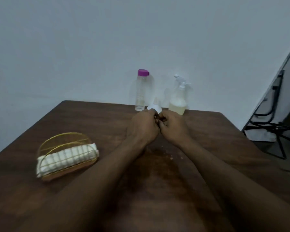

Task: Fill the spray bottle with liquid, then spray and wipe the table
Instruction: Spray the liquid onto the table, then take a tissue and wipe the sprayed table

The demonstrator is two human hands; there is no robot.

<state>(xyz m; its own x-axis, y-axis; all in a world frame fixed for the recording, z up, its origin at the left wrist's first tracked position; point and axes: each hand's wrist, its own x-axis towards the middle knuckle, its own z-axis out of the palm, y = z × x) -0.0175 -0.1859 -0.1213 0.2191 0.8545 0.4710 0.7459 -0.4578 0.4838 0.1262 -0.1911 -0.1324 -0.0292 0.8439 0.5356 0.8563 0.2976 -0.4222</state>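
Spray bottle (177,104) stands upright at the far edge of the table (90,118). White trigger head on top, nozzle looks leftish, pale yellow liquid down low. Just in front, left hand (141,127) and right hand (172,126) meet, fingers curled, by a white funnel-ish thing (155,108). Can't tell if they're gripping anything.

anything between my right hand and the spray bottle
Nothing visible. The spray bottle stands just beyond the right hand, with only bare table between; the white object sits left of it.
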